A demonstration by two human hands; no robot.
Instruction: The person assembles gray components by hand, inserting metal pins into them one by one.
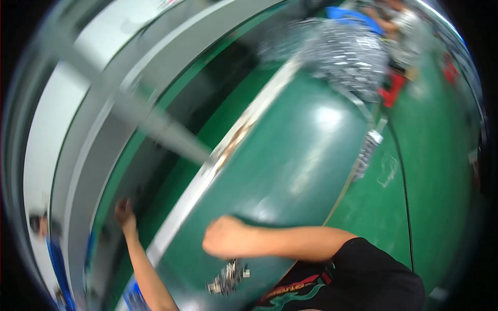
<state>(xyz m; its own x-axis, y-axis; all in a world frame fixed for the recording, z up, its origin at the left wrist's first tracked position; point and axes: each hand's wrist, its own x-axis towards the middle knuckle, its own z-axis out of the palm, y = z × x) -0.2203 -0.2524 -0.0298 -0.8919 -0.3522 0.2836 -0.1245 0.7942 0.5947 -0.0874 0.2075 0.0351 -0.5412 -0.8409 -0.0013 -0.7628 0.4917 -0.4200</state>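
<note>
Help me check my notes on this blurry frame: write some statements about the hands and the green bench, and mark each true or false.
1. The glossy green bench top has a pale edge strip. True.
2. The right hand lies over the bench top, closed like a fist. True.
3. The left hand rests on the pile of small silvery metal parts. False: it is off the bench's left edge, far from the pile.
4. The bench top is red. False: green.

Head cam, tilted downward (close-up) over table (290,155)
</note>
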